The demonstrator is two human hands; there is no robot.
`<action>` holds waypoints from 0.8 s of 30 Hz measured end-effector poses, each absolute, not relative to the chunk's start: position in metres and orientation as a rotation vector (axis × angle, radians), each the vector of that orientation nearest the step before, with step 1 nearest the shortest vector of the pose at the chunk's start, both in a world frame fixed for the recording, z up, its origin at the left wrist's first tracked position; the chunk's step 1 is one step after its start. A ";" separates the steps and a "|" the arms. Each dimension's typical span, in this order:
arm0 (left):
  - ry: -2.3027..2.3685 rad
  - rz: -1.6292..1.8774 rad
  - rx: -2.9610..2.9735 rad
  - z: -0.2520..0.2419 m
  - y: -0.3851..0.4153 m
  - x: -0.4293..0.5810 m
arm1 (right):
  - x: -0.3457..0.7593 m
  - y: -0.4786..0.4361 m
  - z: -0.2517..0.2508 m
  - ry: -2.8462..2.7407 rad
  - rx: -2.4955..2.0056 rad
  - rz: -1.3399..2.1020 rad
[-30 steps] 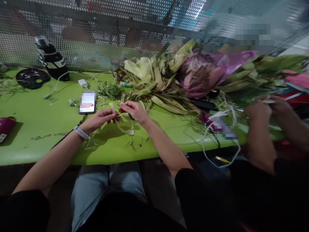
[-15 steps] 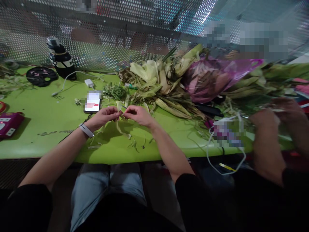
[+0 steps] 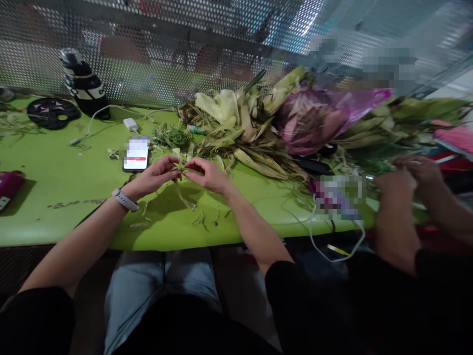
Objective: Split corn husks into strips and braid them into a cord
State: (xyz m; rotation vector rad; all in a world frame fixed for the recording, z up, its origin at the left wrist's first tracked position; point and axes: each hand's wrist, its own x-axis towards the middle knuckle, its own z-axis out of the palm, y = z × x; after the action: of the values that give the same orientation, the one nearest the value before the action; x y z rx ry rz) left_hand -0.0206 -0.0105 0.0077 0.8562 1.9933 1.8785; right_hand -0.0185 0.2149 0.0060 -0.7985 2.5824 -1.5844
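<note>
Both of my hands meet above the green table (image 3: 92, 197), pinching a pale strip of corn husk (image 3: 187, 202) that sticks up between them and dangles below. My left hand (image 3: 158, 175), with a light wristband on its wrist, grips the strip between thumb and fingers. From the other side, my right hand (image 3: 209, 175) presses thumb and forefinger onto the same strip; the exact contact is too small to make out. Beyond the hands lies a small heap of thin green strips (image 3: 170, 137), beside a big pile of dried corn husks (image 3: 254, 158).
Left of the husks lies a lit phone (image 3: 136, 154). A dark bottle (image 3: 86, 88), a black mask-like item (image 3: 53, 113) and a purple box (image 3: 10, 190) stand farther left. A pink plastic bag (image 3: 306, 123) rests on the husks. At right are a white cable (image 3: 316, 236) and a co-worker's hands (image 3: 401, 180).
My view has swung slightly to the right. My fingers have shifted a little on the husk strip, and the right hand's fingers look more spread. The co-worker's hands have moved closer together.
</note>
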 end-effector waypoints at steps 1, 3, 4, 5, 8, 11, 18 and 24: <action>2.000 1.878 0.865 0.008 -0.010 -0.020 | -0.018 0.213 0.006 2.620 -0.819 -1.567; 2.002 1.872 0.880 0.008 -0.009 -0.020 | -0.017 0.210 0.005 2.674 -0.865 -1.555; 2.000 1.866 0.885 0.008 -0.009 -0.019 | -0.017 0.209 0.004 2.682 -0.890 -1.560; 1.998 1.864 0.890 0.008 -0.009 -0.019 | -0.017 0.208 0.003 2.681 -0.910 -1.571; 1.995 1.856 0.898 0.008 -0.008 -0.018 | -0.019 0.207 0.001 2.688 -0.916 -1.588; 1.993 1.848 0.890 0.009 -0.008 -0.018 | -0.019 0.207 0.000 2.699 -0.922 -1.536; 1.898 1.899 0.757 0.010 -0.012 -0.017 | -0.015 0.207 0.006 2.598 -1.002 -1.497; 1.683 2.025 0.603 0.010 -0.011 -0.018 | -0.015 0.208 0.008 2.533 -0.980 -1.543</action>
State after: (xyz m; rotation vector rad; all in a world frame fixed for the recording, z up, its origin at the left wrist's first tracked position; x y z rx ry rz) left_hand -0.0178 -0.0110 0.0105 0.6030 1.6825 2.0246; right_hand -0.0149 0.2079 0.0081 -0.9801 2.5329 -1.5426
